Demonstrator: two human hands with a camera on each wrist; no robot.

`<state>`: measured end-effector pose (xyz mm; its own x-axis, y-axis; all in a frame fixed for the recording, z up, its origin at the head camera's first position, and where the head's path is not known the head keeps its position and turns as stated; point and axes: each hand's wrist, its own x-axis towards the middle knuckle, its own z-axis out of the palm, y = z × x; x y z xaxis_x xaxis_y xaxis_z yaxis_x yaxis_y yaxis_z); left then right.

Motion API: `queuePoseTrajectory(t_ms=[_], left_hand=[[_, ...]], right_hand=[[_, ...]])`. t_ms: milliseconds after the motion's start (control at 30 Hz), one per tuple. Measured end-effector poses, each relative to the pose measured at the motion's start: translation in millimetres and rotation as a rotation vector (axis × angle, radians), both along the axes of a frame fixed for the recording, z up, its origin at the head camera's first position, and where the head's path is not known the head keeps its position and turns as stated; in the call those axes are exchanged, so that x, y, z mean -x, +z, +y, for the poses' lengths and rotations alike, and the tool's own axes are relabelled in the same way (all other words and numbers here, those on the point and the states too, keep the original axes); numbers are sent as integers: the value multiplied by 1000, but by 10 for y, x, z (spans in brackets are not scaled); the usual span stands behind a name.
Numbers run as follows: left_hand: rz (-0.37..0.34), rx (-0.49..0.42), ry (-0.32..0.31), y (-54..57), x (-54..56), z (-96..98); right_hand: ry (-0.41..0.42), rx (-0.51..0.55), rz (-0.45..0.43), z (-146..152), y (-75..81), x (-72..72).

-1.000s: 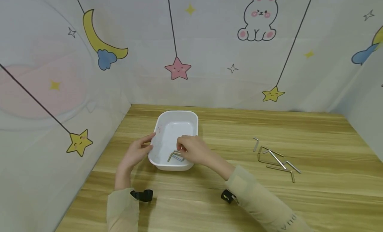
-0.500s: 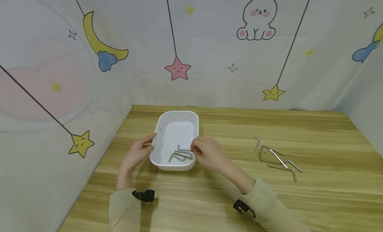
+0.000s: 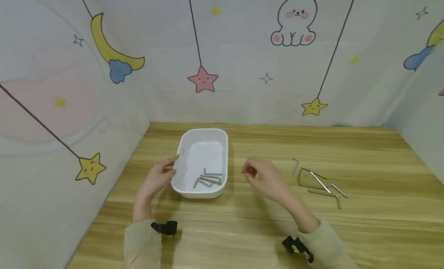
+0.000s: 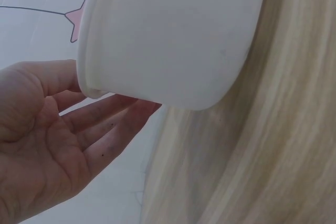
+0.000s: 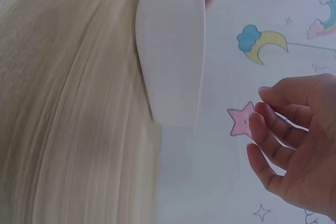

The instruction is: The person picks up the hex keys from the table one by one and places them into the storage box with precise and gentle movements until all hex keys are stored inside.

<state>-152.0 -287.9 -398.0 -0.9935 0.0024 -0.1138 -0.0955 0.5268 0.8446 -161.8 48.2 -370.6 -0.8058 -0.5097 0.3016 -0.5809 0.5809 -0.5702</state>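
In the head view my left hand (image 3: 157, 179) holds the left side of a white plastic tub (image 3: 224, 153), thumb and forefinger at the rim. The left wrist view has the other fingers (image 4: 113, 135) of that hand against the outer wall of the tub. Several L-shaped hex keys (image 3: 209, 179), silver and brassy, lie together at the near end inside the tub. To the right of the tub my right hand (image 3: 265, 178) hangs over the table, loosely curled and holding nothing. The right wrist view shows its fingertips apart.
Several more hex keys (image 3: 320, 184) lie in a loose, overlapping group on the wooden table (image 3: 222, 226), right of my right hand. A shorter silver one (image 3: 295, 165) lies just behind them. A cartoon-printed cloth (image 3: 243, 103) walls the table at the back and sides.
My right hand has come up out of the tub and moved right, past its rim, leaving hex keys inside. My left hand has stayed on the tub.
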Motion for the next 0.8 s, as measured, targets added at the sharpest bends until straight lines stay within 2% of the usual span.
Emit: queuePoseTrajectory(t_ms=[233,533,800], left_hand=[[-7,14,2,16,-4,5],[-8,15,1,14,-11,21],[-10,23,5,29,-9,24]], right_hand=[[-42,27,-12,179,-54,-28],[-74,60,-68,455,-160,-75],[-94,-2,-43,581,-184,-62]])
